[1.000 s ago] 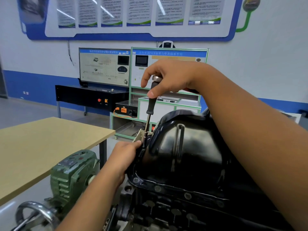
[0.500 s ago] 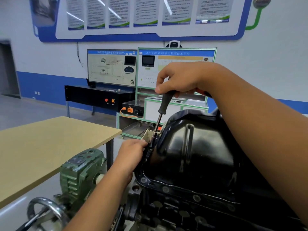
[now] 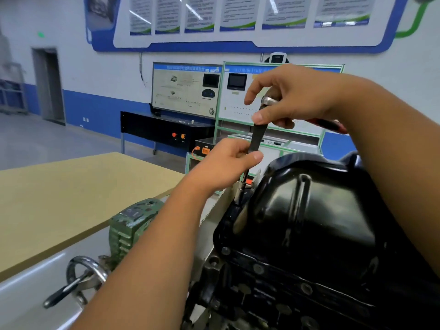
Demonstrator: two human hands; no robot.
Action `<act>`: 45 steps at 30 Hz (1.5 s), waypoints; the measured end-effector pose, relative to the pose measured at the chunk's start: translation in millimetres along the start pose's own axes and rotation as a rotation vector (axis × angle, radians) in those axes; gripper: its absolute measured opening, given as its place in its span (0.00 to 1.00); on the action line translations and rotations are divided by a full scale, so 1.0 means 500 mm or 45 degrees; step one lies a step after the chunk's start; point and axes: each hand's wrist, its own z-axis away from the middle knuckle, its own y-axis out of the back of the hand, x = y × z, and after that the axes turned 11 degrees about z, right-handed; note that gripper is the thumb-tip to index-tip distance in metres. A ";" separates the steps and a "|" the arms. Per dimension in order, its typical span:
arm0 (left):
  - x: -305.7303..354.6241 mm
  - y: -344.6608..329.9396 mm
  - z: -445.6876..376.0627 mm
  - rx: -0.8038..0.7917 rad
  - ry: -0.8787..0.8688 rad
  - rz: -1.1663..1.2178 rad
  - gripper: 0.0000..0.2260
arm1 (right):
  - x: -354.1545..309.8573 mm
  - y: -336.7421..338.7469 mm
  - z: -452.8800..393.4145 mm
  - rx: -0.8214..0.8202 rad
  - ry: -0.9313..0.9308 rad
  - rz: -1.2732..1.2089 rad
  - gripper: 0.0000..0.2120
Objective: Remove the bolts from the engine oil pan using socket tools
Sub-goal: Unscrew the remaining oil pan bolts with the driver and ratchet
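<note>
- Your right hand [image 3: 292,98], upper centre of the frame, closes its fingers around the chrome head of a ratchet [image 3: 267,101]; its red handle runs off to the right behind your wrist.
- A dark extension bar [image 3: 256,139] drops from that head, leaning slightly down and to the left, toward the socket [image 3: 240,192] at centre frame.
- Your left hand [image 3: 223,165], just below the right, pinches the bar between thumb and curled fingers and is the hand nearer the bolt.
- The socket's tip sits at the upper left rim of the black oil pan [image 3: 309,210], lower right of the frame; the bolt itself is hidden.
- Further bolts [image 3: 225,250] line the pan's lower flange.
- Judgement: lifting should follow the bar's long axis.
</note>
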 end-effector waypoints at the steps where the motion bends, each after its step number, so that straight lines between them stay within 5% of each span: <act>1: -0.007 -0.009 0.002 0.058 -0.040 0.048 0.12 | -0.007 -0.002 0.002 0.012 -0.002 -0.031 0.13; 3: -0.012 -0.020 0.009 0.177 -0.094 0.067 0.07 | -0.012 -0.001 0.001 0.070 -0.058 -0.025 0.12; 6: -0.022 -0.040 0.012 0.419 -0.165 0.078 0.12 | -0.004 0.023 0.005 0.113 -0.168 0.082 0.19; 10: -0.032 -0.073 0.013 0.676 -0.232 0.111 0.12 | 0.005 0.047 0.029 -0.129 -0.123 -0.266 0.20; 13: -0.048 -0.065 0.022 0.521 -0.251 0.192 0.07 | 0.013 0.051 0.033 -0.143 -0.124 -0.279 0.19; 17: -0.064 -0.050 0.036 0.301 -0.210 0.037 0.12 | 0.011 0.030 0.019 0.023 -0.188 0.179 0.09; 20: -0.065 -0.046 0.031 0.411 -0.168 0.017 0.13 | 0.007 0.018 0.010 0.033 -0.268 0.166 0.04; 25: -0.077 -0.042 0.027 0.516 -0.152 0.054 0.22 | 0.005 0.035 0.022 -0.038 -0.222 -0.063 0.12; 29: -0.076 -0.053 0.028 0.525 -0.168 0.078 0.22 | 0.018 0.029 0.014 0.152 -0.272 0.233 0.04; 35: -0.082 -0.055 0.026 0.615 -0.164 0.023 0.20 | 0.017 0.044 0.025 -0.309 -0.252 -0.262 0.20; 38: -0.088 -0.054 0.031 0.528 -0.204 0.123 0.19 | 0.026 0.040 0.018 -0.119 -0.224 -0.090 0.07; 41: -0.087 -0.056 0.034 0.432 -0.243 0.083 0.14 | 0.026 0.027 0.009 0.081 -0.252 0.250 0.06; 45: -0.089 -0.061 0.028 0.518 -0.239 0.003 0.11 | 0.022 0.024 0.011 -0.030 -0.263 0.017 0.05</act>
